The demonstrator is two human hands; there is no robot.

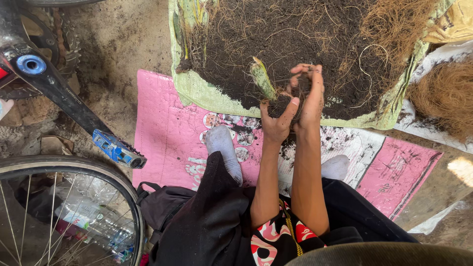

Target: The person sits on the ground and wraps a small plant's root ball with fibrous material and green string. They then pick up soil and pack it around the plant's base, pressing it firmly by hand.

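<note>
My left hand (277, 120) grips the base of a small cut green plant stalk (262, 79) with a clump of dark soil and roots around it. Pressed against it, my right hand (309, 93) cups the soil clump from the right, fingers curled. Both hands hover at the near edge of a pale green sack (202, 93) spread flat and heaped with dark soil (286, 34) and brown fibre. My arms reach forward between my knees, and my grey-socked feet (224, 150) rest on a pink printed sack (162, 128).
A bicycle stands at the left: black crank arm (59, 93), blue pedal (117, 149), wheel rim (74, 167). Brown coconut fibre (443, 93) lies at the right on white sheeting. A plastic bottle (93, 221) lies behind the spokes. A dark bag (162, 204) sits by my leg.
</note>
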